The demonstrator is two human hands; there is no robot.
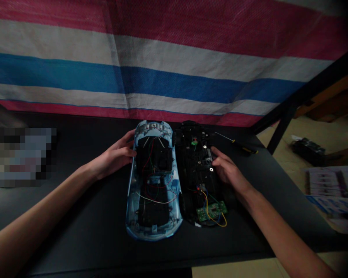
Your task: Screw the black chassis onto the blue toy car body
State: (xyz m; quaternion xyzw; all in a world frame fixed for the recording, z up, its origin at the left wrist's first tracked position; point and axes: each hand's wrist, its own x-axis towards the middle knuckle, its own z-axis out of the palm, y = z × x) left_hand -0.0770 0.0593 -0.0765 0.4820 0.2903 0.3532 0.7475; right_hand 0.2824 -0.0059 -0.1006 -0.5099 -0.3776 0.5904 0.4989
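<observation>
I have both hands on the work at the center of the frame; the left hand [113, 154] lies along the left flank of the blue car shell [175, 193], fingers reaching past its upper left edge, and I cannot tell whether they pinch it; the right hand [224, 166] is bent against the right side of the black chassis [195, 170], fingers curled, their hold hidden from me.

The shell lies open side up, a white wire [153, 201] crossing its lower half; the chassis sits right beside it, with hardly a gap between them; at the chassis's lower end I see a green circuit board [204, 213] and a looping yellow wire [207, 200].

For moving, the widest stretch of the dark table [84, 216] runs left of the shell, with a pixelated patch [23, 158] at the far left; below, only a narrow strip separates the shell from the near edge; the striped sheet [162, 46] walls off the top; a screwdriver [245, 147] lies right of the chassis, near the slanting right edge; beyond that edge, a dark bar [281, 123] angles down in front of the floor [269, 137].
</observation>
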